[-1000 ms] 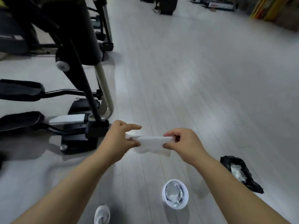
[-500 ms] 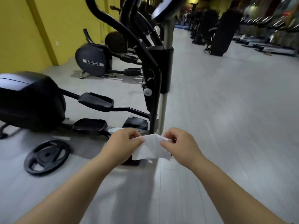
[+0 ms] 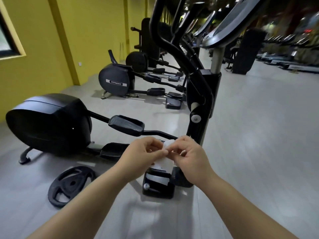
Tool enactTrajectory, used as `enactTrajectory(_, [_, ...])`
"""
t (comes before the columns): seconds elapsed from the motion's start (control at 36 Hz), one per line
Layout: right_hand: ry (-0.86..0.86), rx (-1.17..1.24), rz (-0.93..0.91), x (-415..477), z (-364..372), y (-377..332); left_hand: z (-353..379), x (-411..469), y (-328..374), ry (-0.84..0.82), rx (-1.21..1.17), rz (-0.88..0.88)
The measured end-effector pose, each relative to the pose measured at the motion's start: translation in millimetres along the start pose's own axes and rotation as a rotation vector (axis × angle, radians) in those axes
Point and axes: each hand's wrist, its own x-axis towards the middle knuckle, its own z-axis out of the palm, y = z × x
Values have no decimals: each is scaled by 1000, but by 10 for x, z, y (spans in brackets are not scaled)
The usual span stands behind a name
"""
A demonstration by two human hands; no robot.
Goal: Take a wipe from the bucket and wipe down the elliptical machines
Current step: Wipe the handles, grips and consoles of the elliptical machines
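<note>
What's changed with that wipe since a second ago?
The view lifted from the floor: the white bucket and black bag left sight, and more of the black elliptical machine came in. The left hand and right hand drew together, bunching the white wipe, earlier stretched flat between them. Both hands still pinch it.

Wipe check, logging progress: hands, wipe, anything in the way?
Left hand and right hand both pinch the wipe, low before the nearest elliptical. Machine not yet touched. Weight plate lies on the floor left of the hands.
</note>
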Motion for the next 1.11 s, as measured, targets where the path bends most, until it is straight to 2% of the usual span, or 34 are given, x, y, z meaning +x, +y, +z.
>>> enactTrajectory(0.08, [103,-9,45,307,102,-1,-217,253,-34,32,26,67])
enactTrajectory(0.17, [75,50,109,662,148,-7,-463,545,17,44,71,104])
enactTrajectory(0.28, [-25,59,26,1243,201,-2,-790,1023,165,52,205,209])
enactTrajectory(0.42, [96,-15,-72,2036,232,-58,-1203,1736,396,76,294,300])
enactTrajectory(0.64, [165,-176,-133,3133,73,-326,-1758,2700,708,52,229,461])
enactTrajectory(0.83, [462,-411,-297,3802,-131,-579,-2148,3443,921,11,205,549])
enactTrajectory(1.11, [889,-480,-406,4290,-82,-1001,-2658,4331,1322,-126,3,805])
